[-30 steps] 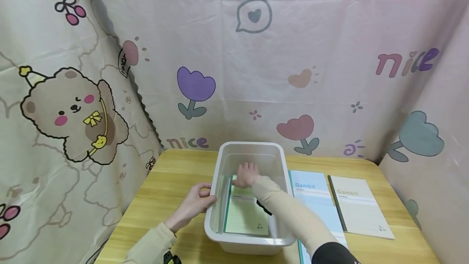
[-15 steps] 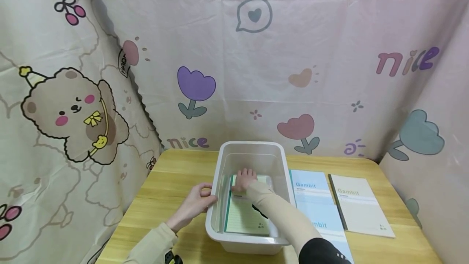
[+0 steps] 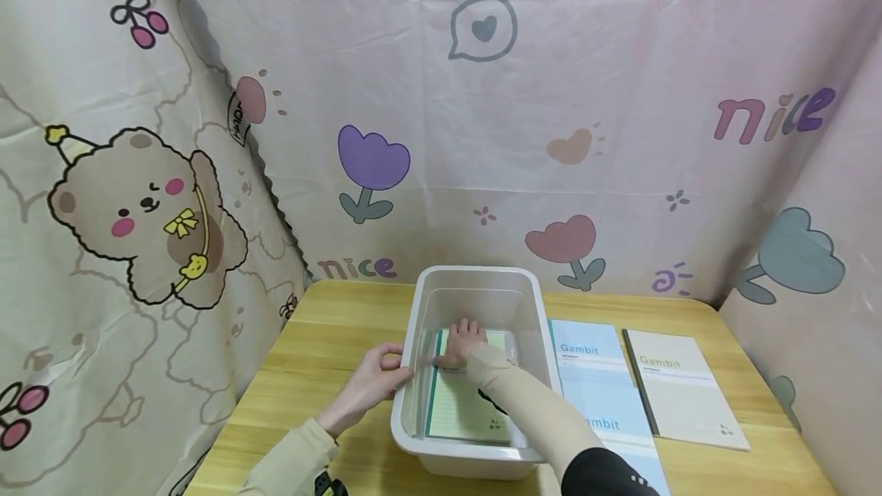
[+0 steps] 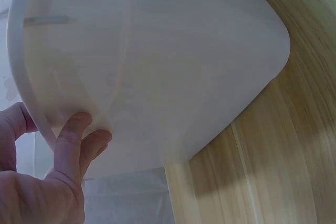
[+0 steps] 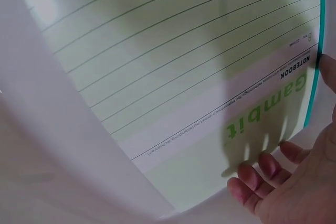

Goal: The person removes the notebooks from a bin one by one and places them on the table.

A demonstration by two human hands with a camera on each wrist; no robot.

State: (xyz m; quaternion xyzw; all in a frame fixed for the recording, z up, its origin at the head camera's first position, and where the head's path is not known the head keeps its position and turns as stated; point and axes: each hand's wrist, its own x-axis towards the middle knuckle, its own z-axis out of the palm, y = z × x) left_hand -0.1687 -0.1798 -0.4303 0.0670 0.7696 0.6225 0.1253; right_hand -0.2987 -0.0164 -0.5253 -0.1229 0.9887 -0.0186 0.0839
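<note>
A white plastic storage bin [image 3: 477, 301] stands on the wooden table. At its left side my left hand [image 3: 372, 381] pinches the rim. In the left wrist view two fingers [image 4: 71, 142] press the outer wall, with the thumb on the rim's other side. A pale green lined notebook [image 3: 460, 413] with a teal spine lies flat on the bin's floor. Reaching into the bin, my right hand [image 3: 463, 344] is at the notebook's top end. The right wrist view shows its relaxed fingers [image 5: 251, 178] at the cover's "Gambit" end, and the thumb at the spine.
Right of the bin, blue notebooks [image 3: 592, 370] overlap each other on the table [image 3: 338, 312]. A cream notebook [image 3: 685, 393] with a dark spine lies farther right. Behind the table hangs a printed cloth [image 3: 482, 144], and another stretch covers the left side.
My right hand has shifted slightly toward me over the notebook, and its forearm has swung left, uncovering more of the blue notebooks. The left hand stays on the rim.
</note>
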